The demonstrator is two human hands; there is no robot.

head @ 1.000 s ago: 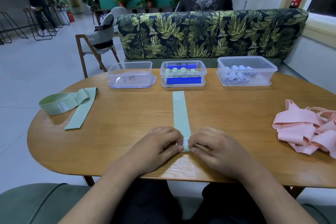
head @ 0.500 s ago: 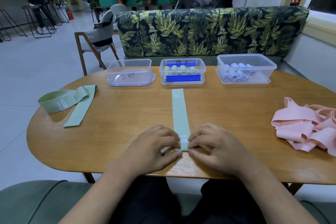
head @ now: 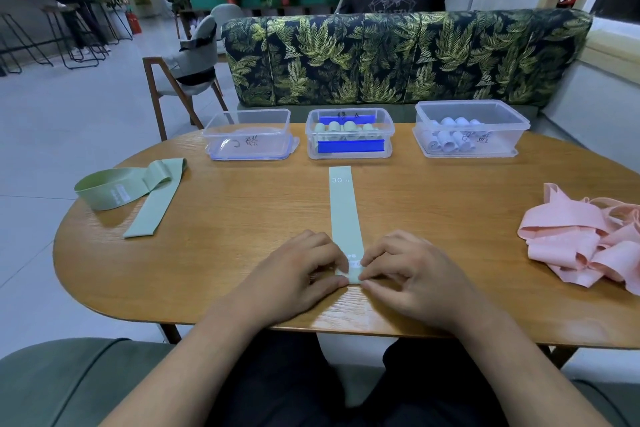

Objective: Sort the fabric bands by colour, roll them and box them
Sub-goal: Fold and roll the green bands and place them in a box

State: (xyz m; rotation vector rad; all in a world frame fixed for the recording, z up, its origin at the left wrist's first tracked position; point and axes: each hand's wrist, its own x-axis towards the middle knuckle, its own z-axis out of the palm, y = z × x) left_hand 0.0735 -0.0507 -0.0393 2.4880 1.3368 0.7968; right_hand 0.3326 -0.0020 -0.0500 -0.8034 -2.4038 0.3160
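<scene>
Head view: left hand [head: 298,274] and right hand [head: 412,277] still pinch the green band [head: 344,211] at its 6 o'clock end, grip unchanged; rolling barely started.

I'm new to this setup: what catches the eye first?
The left hand and right hand pinch the near end of a pale green band lying flat on the wooden table. A heap of pink bands sits at its right edge, and three clear boxes line the far side.
</scene>
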